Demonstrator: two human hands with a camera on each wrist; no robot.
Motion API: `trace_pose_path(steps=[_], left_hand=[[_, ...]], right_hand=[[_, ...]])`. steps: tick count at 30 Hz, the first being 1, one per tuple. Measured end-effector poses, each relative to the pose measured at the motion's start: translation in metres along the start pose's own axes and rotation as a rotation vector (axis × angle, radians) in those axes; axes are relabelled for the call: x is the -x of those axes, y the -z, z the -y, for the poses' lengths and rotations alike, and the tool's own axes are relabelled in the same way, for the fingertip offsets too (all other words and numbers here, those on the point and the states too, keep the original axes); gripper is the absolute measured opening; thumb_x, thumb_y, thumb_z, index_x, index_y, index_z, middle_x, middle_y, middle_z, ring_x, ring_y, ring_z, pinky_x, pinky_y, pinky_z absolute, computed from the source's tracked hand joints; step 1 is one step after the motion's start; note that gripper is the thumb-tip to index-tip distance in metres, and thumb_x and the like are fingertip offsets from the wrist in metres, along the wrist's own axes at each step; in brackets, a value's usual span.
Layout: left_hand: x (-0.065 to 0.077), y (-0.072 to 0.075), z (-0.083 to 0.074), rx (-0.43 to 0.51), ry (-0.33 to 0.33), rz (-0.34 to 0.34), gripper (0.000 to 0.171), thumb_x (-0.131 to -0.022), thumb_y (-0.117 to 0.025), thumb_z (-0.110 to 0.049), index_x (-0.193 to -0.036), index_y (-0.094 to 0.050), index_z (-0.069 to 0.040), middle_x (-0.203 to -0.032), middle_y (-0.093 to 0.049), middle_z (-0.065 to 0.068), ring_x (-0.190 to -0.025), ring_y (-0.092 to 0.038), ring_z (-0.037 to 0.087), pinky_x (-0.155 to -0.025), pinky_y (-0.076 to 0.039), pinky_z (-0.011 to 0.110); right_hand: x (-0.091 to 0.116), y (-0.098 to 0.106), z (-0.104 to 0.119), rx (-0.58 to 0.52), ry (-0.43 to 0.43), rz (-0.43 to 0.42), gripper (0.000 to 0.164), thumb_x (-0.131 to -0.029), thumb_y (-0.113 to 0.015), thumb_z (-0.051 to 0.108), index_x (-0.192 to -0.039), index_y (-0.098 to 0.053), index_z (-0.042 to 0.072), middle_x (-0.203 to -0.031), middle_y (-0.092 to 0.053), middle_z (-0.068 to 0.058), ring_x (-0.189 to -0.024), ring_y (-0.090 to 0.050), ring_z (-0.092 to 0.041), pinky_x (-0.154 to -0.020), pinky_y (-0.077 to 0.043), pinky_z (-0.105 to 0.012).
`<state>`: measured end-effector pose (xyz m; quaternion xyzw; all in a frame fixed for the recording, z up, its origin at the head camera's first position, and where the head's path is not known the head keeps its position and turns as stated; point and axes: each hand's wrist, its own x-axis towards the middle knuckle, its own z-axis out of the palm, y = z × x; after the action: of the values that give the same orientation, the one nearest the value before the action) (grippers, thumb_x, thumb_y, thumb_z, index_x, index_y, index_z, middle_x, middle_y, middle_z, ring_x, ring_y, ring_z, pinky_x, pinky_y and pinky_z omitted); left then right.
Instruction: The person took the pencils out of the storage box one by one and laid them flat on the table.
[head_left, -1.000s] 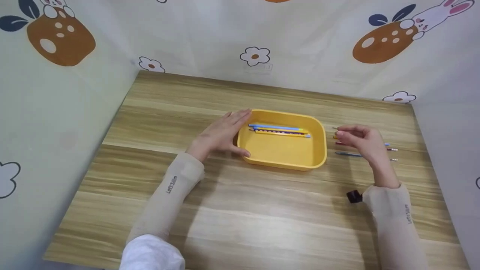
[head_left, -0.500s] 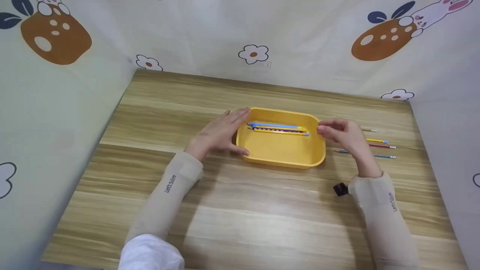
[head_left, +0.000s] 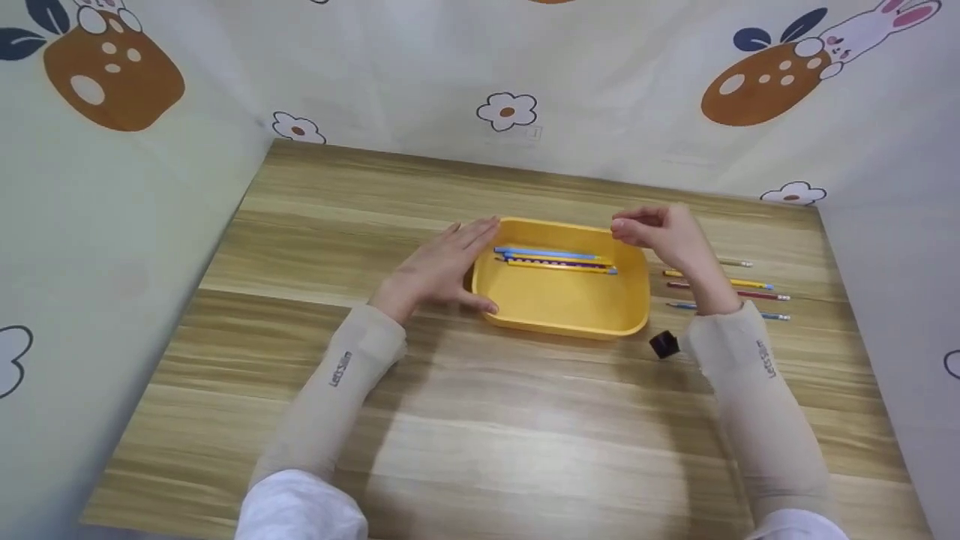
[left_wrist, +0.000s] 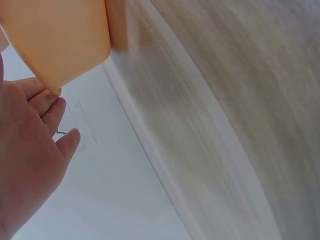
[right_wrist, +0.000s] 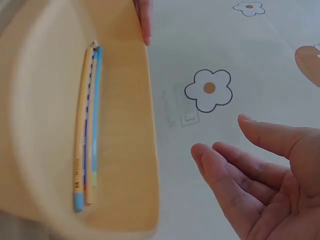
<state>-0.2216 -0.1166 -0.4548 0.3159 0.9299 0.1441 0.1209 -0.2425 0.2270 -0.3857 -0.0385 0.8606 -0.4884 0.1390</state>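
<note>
A yellow plastic bin point(head_left: 562, 300) stands on the table with several pencils point(head_left: 555, 264) lying along its back side, some light blue, yellow and patterned. My left hand point(head_left: 439, 270) spans its left end, straight fingers against the back left corner and thumb at the front left rim. In the left wrist view, fingertips point(left_wrist: 47, 102) touch the rim. Over the back right corner hovers my right hand point(head_left: 660, 229). The right wrist view shows a gap between its thumb and fingers point(right_wrist: 215, 165), with nothing held.
To the right of the bin, several pencils lie roughly parallel on the table: a yellow pencil point(head_left: 750, 285), a red pencil point(head_left: 772, 297), a blue pencil point(head_left: 682, 306) and a tan one partly behind the right wrist. Patterned curtains point(head_left: 405, 67) enclose the back and sides.
My right hand has moved left and away from me, from beside the loose pencils to over the bin's back right corner. The left hand and the pencils stay in place.
</note>
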Motion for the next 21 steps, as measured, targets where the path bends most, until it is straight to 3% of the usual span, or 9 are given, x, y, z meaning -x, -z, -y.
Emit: trace_pose_path(steps=[10,15,21], left_hand=[[0.000,-0.003,-0.002,0.008,-0.011,-0.018,0.127,-0.072,-0.067,-0.079,-0.162,-0.005,-0.014,-0.171,-0.004,0.000,-0.158,-0.007,0.017,-0.131,-0.007,0.042],[0.001,-0.004,-0.001,0.001,-0.020,-0.023,0.128,-0.071,-0.067,-0.079,-0.162,-0.005,-0.013,-0.170,-0.005,0.002,-0.158,-0.008,0.018,-0.131,-0.007,0.041],[0.000,-0.001,0.000,0.002,-0.009,-0.021,0.128,-0.071,-0.066,-0.080,-0.162,-0.005,-0.014,-0.171,-0.004,0.001,-0.158,-0.007,0.018,-0.131,-0.006,0.041]], right_hand=[[-0.030,-0.021,0.001,-0.049,0.188,-0.013,0.033,-0.097,-0.065,0.020,-0.114,-0.069,-0.009,-0.099,-0.077,-0.004,-0.081,-0.072,0.001,-0.078,-0.060,-0.016],[-0.035,-0.023,0.003,0.025,0.088,0.108,0.036,-0.098,-0.063,0.022,-0.112,-0.070,-0.011,-0.096,-0.076,-0.010,-0.080,-0.074,-0.007,-0.076,-0.062,-0.021],[-0.041,-0.023,0.013,0.305,-0.102,0.214,0.043,-0.101,-0.058,0.032,-0.107,-0.072,-0.009,-0.100,-0.075,-0.018,-0.082,-0.072,-0.014,-0.078,-0.063,-0.028]])
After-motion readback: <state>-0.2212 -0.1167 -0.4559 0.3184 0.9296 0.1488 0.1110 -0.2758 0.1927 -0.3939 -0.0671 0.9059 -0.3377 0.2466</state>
